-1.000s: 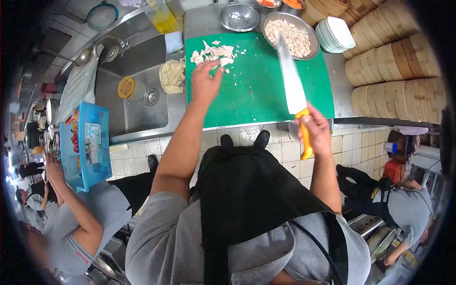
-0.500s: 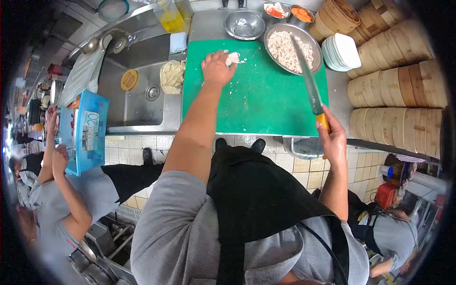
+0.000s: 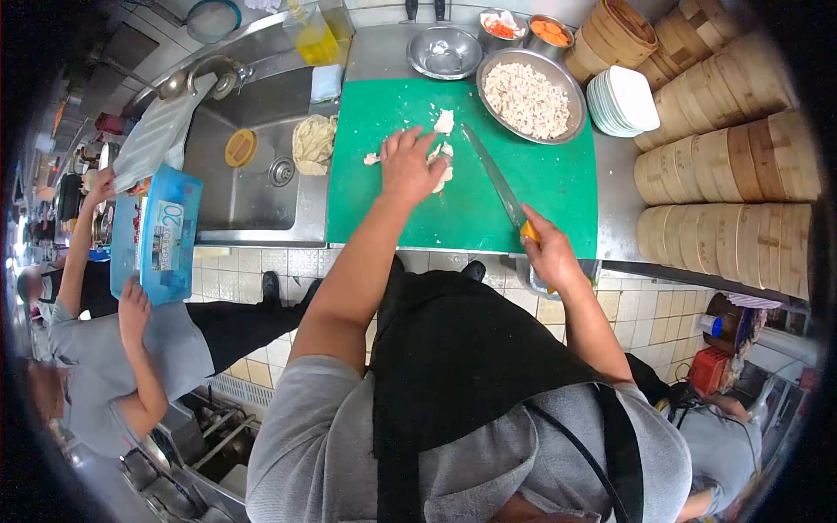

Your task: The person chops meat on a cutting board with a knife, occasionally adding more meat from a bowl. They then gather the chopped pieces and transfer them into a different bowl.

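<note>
On the green cutting board point(image 3: 384, 213), my left hand point(image 3: 408, 166) rests with its fingers spread. Pale pieces that look like cooked meat point(image 3: 445, 122) lie just above and to the right of it, and more lie by its thumb. My right hand point(image 3: 551, 253) grips the yellow handle of a long knife point(image 3: 499, 181) at the board's near right. The blade slants over the board, its tip near the pale pieces. A metal bowl point(image 3: 579, 105) at the board's far right corner holds finely chopped pale meat.
An empty metal bowl point(image 3: 445, 54) and containers of orange slices point(image 3: 549, 33) and red bits point(image 3: 504, 26) stand behind the board. White plates point(image 3: 623, 100) and bamboo steamers point(image 3: 724, 235) line the right. Left are a sink point(image 3: 235, 192) and a co-worker holding a blue bin point(image 3: 179, 275).
The knife has swung left from over the bowl to the board. My left hand has moved nearer to me, and more pale pieces show beside it. The co-worker's hands have moved onto the blue bin.
</note>
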`<act>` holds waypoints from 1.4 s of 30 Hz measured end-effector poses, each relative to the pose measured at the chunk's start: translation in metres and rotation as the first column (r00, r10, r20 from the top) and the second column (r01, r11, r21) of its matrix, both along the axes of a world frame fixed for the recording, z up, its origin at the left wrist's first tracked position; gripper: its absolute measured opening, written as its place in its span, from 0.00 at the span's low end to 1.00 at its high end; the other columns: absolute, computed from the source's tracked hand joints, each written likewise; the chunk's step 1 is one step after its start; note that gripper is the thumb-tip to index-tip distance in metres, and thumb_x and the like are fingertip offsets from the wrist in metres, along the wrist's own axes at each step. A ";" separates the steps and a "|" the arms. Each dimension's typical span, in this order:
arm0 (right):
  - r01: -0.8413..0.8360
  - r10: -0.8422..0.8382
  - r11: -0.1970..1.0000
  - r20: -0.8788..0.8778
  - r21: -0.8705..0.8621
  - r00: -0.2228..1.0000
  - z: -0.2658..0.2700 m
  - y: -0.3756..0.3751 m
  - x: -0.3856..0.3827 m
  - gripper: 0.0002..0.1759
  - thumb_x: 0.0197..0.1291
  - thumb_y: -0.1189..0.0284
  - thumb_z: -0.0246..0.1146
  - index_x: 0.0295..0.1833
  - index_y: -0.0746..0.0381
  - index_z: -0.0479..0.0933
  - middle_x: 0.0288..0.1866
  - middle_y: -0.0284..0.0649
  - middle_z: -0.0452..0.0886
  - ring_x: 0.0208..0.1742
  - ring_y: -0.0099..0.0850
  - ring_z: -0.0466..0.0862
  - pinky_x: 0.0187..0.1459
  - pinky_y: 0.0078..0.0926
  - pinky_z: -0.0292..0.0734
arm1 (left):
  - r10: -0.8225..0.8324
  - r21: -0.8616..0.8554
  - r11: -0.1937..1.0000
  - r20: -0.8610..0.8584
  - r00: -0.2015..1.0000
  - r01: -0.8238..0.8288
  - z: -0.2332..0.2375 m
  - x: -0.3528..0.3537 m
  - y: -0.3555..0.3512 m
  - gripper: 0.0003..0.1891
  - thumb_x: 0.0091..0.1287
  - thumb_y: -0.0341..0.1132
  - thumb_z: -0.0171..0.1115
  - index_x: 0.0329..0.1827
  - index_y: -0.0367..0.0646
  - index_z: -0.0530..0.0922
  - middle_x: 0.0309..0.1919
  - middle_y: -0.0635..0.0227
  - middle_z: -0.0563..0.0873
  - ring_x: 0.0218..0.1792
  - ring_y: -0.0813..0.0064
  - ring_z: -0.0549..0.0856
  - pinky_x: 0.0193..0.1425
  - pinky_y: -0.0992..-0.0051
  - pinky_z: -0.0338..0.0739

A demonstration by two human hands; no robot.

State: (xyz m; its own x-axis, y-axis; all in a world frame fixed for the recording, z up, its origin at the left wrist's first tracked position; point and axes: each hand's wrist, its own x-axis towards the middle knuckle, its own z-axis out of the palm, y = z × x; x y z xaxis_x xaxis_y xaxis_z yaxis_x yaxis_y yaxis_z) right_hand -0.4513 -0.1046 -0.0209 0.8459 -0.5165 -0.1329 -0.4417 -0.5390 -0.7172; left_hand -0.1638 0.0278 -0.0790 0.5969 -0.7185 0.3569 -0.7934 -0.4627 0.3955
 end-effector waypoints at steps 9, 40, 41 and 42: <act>0.214 -0.211 0.976 -0.076 0.029 0.974 0.010 0.035 -0.003 0.37 0.70 0.76 0.62 0.83 0.53 0.64 0.58 0.67 0.82 0.60 0.62 0.83 0.63 0.47 0.77 | -0.173 0.216 0.955 -0.144 0.974 0.202 0.001 0.047 -0.047 0.16 0.67 0.38 0.69 0.58 0.54 0.89 0.62 0.68 0.86 0.64 0.58 0.79 0.69 0.57 0.74; 0.040 -0.077 0.982 -0.201 -0.182 0.977 0.003 0.059 0.032 0.39 0.71 0.74 0.60 0.85 0.45 0.60 0.42 0.63 0.84 0.44 0.61 0.85 0.50 0.55 0.81 | -0.343 -0.074 0.934 0.073 0.936 0.349 -0.011 -0.020 -0.018 0.03 0.59 0.37 0.73 0.34 0.54 0.90 0.41 0.77 0.90 0.51 0.64 0.83 0.58 0.59 0.77; 0.037 -0.073 0.983 -0.197 -0.182 0.978 0.004 0.058 0.033 0.39 0.71 0.74 0.60 0.85 0.45 0.60 0.42 0.63 0.84 0.44 0.61 0.85 0.50 0.55 0.81 | -0.340 -0.073 0.936 0.077 0.937 0.345 -0.011 -0.018 -0.018 0.03 0.59 0.37 0.73 0.34 0.54 0.90 0.41 0.77 0.90 0.51 0.64 0.83 0.58 0.59 0.77; 0.071 -0.097 0.979 -0.132 -0.193 0.986 0.011 0.061 0.033 0.39 0.71 0.75 0.60 0.85 0.45 0.60 0.43 0.63 0.84 0.44 0.61 0.85 0.50 0.55 0.81 | -0.341 -0.063 0.936 0.070 0.938 0.345 -0.011 -0.019 -0.016 0.02 0.59 0.37 0.73 0.34 0.54 0.90 0.41 0.77 0.90 0.51 0.64 0.83 0.59 0.59 0.77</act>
